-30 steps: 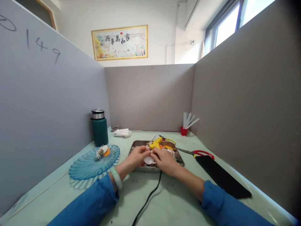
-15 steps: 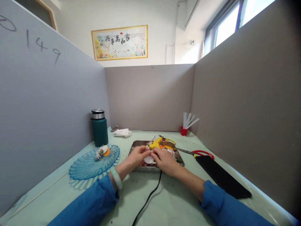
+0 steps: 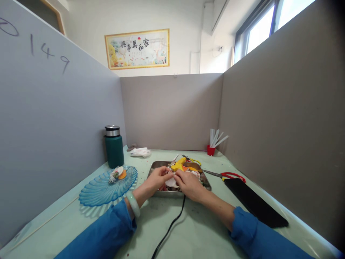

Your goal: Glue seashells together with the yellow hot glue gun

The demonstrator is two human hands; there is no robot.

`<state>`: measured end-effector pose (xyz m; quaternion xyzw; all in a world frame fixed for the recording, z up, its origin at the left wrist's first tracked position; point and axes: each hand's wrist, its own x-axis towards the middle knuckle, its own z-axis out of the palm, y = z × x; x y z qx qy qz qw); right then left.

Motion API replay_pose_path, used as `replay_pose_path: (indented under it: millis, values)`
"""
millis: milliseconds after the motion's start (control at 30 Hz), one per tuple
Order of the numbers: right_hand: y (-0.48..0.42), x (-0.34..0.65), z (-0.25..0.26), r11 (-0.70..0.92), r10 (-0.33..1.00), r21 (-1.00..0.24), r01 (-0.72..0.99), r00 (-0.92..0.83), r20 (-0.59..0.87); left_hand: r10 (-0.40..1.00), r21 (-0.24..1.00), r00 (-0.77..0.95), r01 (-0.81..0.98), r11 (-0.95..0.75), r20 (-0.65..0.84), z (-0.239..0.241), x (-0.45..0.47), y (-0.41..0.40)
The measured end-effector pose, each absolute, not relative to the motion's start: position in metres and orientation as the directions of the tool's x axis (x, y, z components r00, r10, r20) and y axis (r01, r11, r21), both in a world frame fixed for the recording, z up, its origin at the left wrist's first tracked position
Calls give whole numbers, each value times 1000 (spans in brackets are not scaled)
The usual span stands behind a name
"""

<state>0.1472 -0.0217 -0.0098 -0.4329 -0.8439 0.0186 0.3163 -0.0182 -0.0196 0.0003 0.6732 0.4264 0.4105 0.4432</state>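
Above a metal tray [image 3: 172, 194], my left hand [image 3: 157, 178] and my right hand [image 3: 189, 184] meet with their fingertips nearly touching. Both are closed in a pinch; whatever sits between the fingers is too small and covered to make out. Just under the fingertips shows a white, shell-like piece [image 3: 171, 182]; I cannot tell if it is held or lies in the tray. A yellow glue gun [image 3: 179, 164] rests at the tray's back among small shell-like bits. A bangle circles my left wrist.
Left stands a blue scalloped glass plate [image 3: 99, 192] bearing a small shell cluster [image 3: 118, 174], with a green bottle [image 3: 114, 149] behind. To the right lie red-handled scissors [image 3: 233, 176] and a black slab [image 3: 254, 201]. A red cup [image 3: 211, 150] holds white sticks. A black cable [image 3: 172, 225] runs toward me.
The white piece under my fingertips looks slightly shifted or turned. Both hands have stayed almost in place, and the other things have not moved.
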Motion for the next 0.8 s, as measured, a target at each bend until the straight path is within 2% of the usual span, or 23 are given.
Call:
replay_pose_path:
  millis: [200,800]
  values:
    - [-23,147,-9,607,757,-310,732,-414,506,934,955,305,169,-245,186,0,-18,-20]
    - [-24,147,-7,607,760,-297,737,-429,489,934,946,306,201,-253,185,3,-18,-22]
